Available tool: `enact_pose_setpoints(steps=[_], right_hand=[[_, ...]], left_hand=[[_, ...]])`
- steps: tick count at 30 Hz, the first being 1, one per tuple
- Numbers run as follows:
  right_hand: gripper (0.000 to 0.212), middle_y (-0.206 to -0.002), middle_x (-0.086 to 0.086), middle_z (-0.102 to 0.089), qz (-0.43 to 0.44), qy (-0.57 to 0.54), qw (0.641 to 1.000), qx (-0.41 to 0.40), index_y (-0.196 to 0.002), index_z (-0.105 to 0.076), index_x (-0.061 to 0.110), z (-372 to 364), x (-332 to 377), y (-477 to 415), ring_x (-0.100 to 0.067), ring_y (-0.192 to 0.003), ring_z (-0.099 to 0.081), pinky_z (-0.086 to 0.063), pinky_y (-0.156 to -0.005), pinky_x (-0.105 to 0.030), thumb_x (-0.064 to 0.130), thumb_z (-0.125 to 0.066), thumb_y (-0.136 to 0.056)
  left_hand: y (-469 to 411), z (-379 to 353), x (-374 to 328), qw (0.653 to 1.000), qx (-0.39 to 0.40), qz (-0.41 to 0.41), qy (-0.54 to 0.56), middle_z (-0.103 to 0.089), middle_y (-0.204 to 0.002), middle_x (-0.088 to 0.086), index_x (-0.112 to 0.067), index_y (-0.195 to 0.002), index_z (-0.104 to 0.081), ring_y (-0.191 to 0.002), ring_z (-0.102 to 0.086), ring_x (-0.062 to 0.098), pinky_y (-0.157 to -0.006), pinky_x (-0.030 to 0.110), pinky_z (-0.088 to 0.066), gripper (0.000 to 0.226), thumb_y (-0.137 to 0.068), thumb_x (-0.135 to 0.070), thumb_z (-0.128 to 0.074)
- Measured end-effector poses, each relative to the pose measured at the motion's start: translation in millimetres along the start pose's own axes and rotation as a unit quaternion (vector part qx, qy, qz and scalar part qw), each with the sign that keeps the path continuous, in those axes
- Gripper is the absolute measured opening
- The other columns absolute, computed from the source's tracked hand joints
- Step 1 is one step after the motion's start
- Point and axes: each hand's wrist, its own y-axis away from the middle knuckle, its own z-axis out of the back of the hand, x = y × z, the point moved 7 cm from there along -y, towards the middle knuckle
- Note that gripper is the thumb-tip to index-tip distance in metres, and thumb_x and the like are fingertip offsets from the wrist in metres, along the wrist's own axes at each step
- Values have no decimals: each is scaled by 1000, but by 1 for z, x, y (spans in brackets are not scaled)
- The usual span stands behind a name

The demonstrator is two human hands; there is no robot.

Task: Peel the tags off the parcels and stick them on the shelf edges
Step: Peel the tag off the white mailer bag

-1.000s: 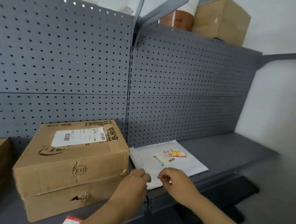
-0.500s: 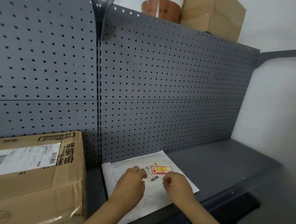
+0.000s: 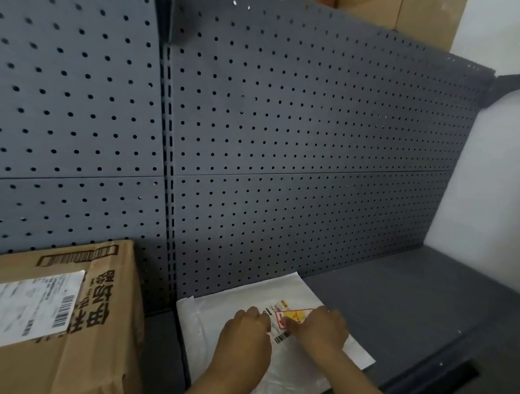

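Note:
A flat white parcel (image 3: 240,302) lies on the grey shelf (image 3: 413,312) against the pegboard. On its top is a printed label with a red and yellow tag (image 3: 295,315) and a barcode. My left hand (image 3: 243,342) rests on the parcel with curled fingers, its fingertips at the label's left edge, holding the parcel down. My right hand (image 3: 320,331) covers the tag's right and lower side, fingertips pinched at the tag's edge. Whether the tag has lifted is hidden by the fingers.
A brown cardboard box (image 3: 105,324) with a white shipping label (image 3: 23,310) stands close to the left of the parcel. A grey pegboard (image 3: 286,137) forms the back wall. Another box (image 3: 416,14) sits on top. A white wall (image 3: 497,181) closes the right side.
Both hands have moved from the parcel's front edge up onto its label. My right fingertips now sit on the red and yellow tag. The view has shifted right and closer.

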Motion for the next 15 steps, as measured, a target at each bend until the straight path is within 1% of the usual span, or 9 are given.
enact_pose_setpoints(steps=[3,5,6,8,10,12,13,14,15], right_hand=[[94,-133,-11,-45,-31,-45,998,34,-131,-42,11,-4,-3,-5,-28,-124,-43,-38,-102,-37,67,-73,-62],[99,-135,-12,-43,-41,-72,995,48,-133,-38,9,-3,-4,-7,-29,-126,-41,-38,-101,-39,61,-79,-59],[96,-134,-13,-44,-37,-90,994,49,-131,-38,9,-1,-3,-8,-30,-125,-42,-39,-100,-39,54,-82,-59],[75,-126,-13,-48,-8,-168,985,44,-120,-41,10,2,2,-8,-28,-116,-47,-43,-92,-35,31,-85,-63],[54,-117,-12,-54,22,-266,963,38,-107,-41,14,4,5,-5,-19,-95,-54,-46,-73,-24,8,-79,-70],[44,-109,-11,-60,45,-328,943,41,-105,-40,15,8,6,-1,-8,-78,-56,-43,-56,-16,-6,-67,-77],[42,-106,-10,-62,53,-351,934,43,-108,-41,16,11,5,2,-5,-77,-56,-44,-54,-16,-9,-61,-80],[43,-105,-9,-63,62,-370,926,44,-110,-42,17,14,5,5,-6,-79,-58,-49,-56,-19,-11,-58,-81],[46,-103,-9,-63,70,-389,918,46,-112,-43,19,17,5,8,-10,-83,-61,-54,-62,-26,-12,-58,-82]], left_hand=[[-3,-3,0,1000,8,-7,-16,-56,-116,2,-18,-113,-57,-104,-50,20,-83,30,-43,26,-92,-14,-43],[-3,-6,0,1000,15,-11,-18,-56,-117,2,-18,-114,-57,-105,-50,20,-85,31,-43,26,-92,-15,-43],[-3,-7,-1,1000,20,-13,-18,-55,-118,2,-18,-116,-56,-106,-50,20,-86,31,-43,27,-93,-16,-44],[-2,-10,-2,999,30,-13,-20,-55,-120,3,-19,-120,-55,-108,-49,21,-87,32,-43,28,-93,-17,-44],[0,-12,-5,999,37,-20,-28,-54,-122,3,-19,-121,-54,-109,-49,22,-89,33,-43,29,-93,-17,-44],[3,-16,-8,998,48,-29,-37,-53,-125,3,-19,-121,-53,-112,-48,23,-92,34,-41,30,-93,-17,-43],[4,-18,-9,997,54,-33,-41,-52,-127,4,-19,-123,-53,-114,-48,23,-94,34,-40,31,-94,-17,-42],[6,-19,-10,997,59,-37,-45,-51,-129,4,-20,-125,-52,-115,-47,24,-96,35,-39,32,-94,-18,-42],[7,-20,-11,996,63,-42,-51,-51,-130,4,-20,-126,-52,-117,-47,24,-97,35,-38,33,-94,-18,-42]])
